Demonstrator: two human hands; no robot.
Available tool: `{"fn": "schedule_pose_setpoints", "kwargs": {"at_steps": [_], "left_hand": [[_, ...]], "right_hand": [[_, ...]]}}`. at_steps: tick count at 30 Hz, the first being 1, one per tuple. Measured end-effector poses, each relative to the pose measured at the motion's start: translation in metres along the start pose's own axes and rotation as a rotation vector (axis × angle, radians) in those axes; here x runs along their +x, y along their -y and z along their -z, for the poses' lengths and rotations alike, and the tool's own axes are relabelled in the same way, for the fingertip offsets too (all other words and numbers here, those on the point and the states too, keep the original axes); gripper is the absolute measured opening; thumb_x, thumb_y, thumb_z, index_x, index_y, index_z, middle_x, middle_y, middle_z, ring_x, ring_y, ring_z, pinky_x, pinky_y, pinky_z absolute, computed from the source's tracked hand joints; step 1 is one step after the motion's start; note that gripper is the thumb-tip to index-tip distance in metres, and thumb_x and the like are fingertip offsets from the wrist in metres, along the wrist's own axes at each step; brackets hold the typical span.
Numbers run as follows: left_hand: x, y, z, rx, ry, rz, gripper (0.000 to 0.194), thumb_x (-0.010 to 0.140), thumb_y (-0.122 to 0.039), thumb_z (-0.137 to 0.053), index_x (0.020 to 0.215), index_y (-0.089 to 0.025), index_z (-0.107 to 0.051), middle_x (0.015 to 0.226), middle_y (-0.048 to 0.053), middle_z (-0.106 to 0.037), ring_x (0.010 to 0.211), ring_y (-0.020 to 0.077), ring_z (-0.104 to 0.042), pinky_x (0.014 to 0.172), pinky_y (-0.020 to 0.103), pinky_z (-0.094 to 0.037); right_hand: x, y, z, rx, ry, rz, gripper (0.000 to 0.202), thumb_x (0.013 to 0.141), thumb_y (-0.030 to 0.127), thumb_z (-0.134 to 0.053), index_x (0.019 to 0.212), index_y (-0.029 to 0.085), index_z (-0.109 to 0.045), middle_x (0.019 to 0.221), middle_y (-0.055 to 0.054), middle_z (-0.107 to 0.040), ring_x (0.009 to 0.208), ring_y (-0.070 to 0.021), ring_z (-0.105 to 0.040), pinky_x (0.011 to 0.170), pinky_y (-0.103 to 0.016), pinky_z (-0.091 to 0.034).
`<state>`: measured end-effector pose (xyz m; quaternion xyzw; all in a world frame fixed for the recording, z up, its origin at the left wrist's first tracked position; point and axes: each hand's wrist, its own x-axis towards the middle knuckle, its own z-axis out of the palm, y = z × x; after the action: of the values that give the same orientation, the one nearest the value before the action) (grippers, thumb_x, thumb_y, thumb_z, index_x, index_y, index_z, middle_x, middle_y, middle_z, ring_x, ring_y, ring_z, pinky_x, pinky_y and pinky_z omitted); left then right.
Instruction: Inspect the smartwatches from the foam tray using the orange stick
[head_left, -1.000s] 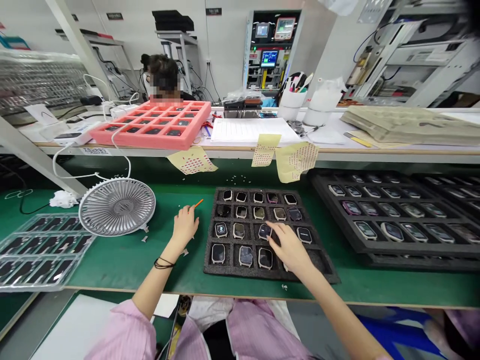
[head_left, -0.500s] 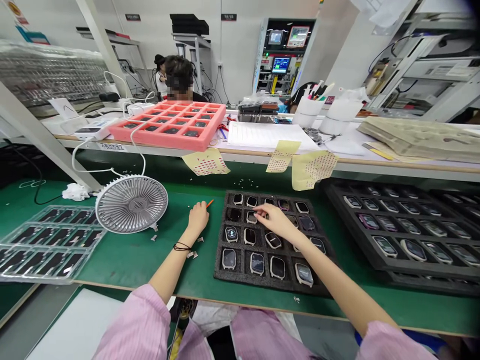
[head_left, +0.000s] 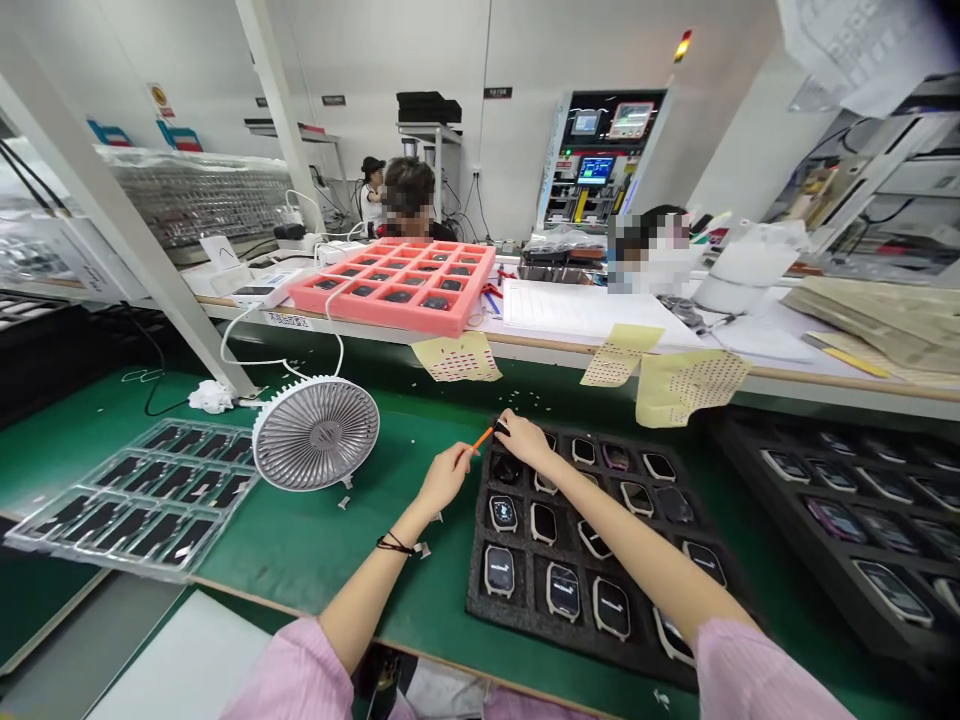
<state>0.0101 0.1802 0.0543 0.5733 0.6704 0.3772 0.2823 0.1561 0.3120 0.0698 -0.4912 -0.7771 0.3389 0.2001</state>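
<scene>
My left hand (head_left: 448, 475) is closed around a thin orange stick (head_left: 482, 438), whose tip points at my right hand's fingers. At the far left corner of the black foam tray (head_left: 474, 580), my right hand (head_left: 521, 440) pinches a small dark watch body (head_left: 500, 427), partly covered by the fingers. Rows of square smartwatches sit in the tray's compartments. One lit watch (head_left: 503, 513) shows a dial, and another watch (head_left: 563, 591) in the near row shows white lettering. My right forearm hides part of the tray.
A round white fan (head_left: 322, 432) stands left of my left hand. Beyond it lies a clear plastic tray (head_left: 45, 520) of dark flat parts. More watches fill a second foam tray (head_left: 757, 500) at right. On the shelf rests a pink foam tray (head_left: 450, 318); people sit behind.
My right hand has moved from the tray's second row to its far left corner. My left hand has brought the orange stick rightward to meet it. The head view has turned left.
</scene>
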Motion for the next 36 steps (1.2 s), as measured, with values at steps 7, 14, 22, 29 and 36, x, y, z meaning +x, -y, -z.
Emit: {"fn": "schedule_pose_setpoints", "kwargs": {"at_steps": [7,14,22,29,36], "left_hand": [[-0.008,-0.012,-0.011,-0.403,0.087,0.087,0.046,0.088,-0.059,-0.037,0.078,-0.018,-0.053,0.054,-0.009,-0.031,0.038,0.0055,-0.025,0.039,0.019,-0.023],[-0.019,-0.028,-0.006,-0.578,0.116,0.086,0.052,0.080,-0.070,-0.045,0.074,-0.018,-0.051,0.050,-0.011,-0.027,0.036,0.0040,-0.020,0.035,0.017,-0.019],[-0.019,-0.030,0.001,-0.637,0.105,0.055,0.056,0.076,-0.070,-0.055,0.072,-0.014,-0.060,0.043,-0.010,-0.031,0.035,0.0034,-0.022,0.034,0.018,-0.017],[-0.023,-0.030,-0.007,-0.715,0.040,0.054,0.056,0.073,-0.071,-0.059,0.071,-0.015,-0.059,0.042,-0.010,-0.034,0.035,0.0030,-0.022,0.035,0.018,-0.016],[-0.024,-0.037,-0.010,-0.749,0.058,0.089,0.056,0.073,-0.072,-0.057,0.068,-0.016,-0.054,0.043,-0.010,-0.033,0.033,0.0025,-0.019,0.033,0.018,-0.014]], "right_hand": [[-0.014,0.014,0.003,0.631,0.155,0.032,0.033,0.080,0.052,-0.059,0.091,0.022,-0.054,0.065,0.003,-0.054,0.054,-0.0148,-0.052,0.045,-0.025,-0.037],[-0.039,0.033,0.002,1.059,0.232,-0.007,0.042,0.068,0.055,-0.074,0.075,0.021,-0.052,0.054,0.008,-0.049,0.041,-0.0079,-0.044,0.044,-0.024,-0.045],[-0.045,0.039,0.001,1.208,0.259,-0.004,0.041,0.069,0.047,-0.080,0.068,0.020,-0.049,0.041,0.012,-0.043,0.028,-0.0030,-0.032,0.032,-0.016,-0.022],[-0.051,0.048,-0.007,1.304,0.426,-0.040,0.050,0.081,0.052,-0.065,0.054,0.021,-0.035,0.035,0.012,-0.029,0.027,-0.0020,-0.014,0.031,-0.018,-0.015],[-0.060,0.042,-0.003,1.280,0.354,-0.026,0.049,0.078,0.053,-0.067,0.057,0.022,-0.036,0.035,0.012,-0.029,0.029,-0.0023,-0.014,0.031,-0.018,-0.014]]}}
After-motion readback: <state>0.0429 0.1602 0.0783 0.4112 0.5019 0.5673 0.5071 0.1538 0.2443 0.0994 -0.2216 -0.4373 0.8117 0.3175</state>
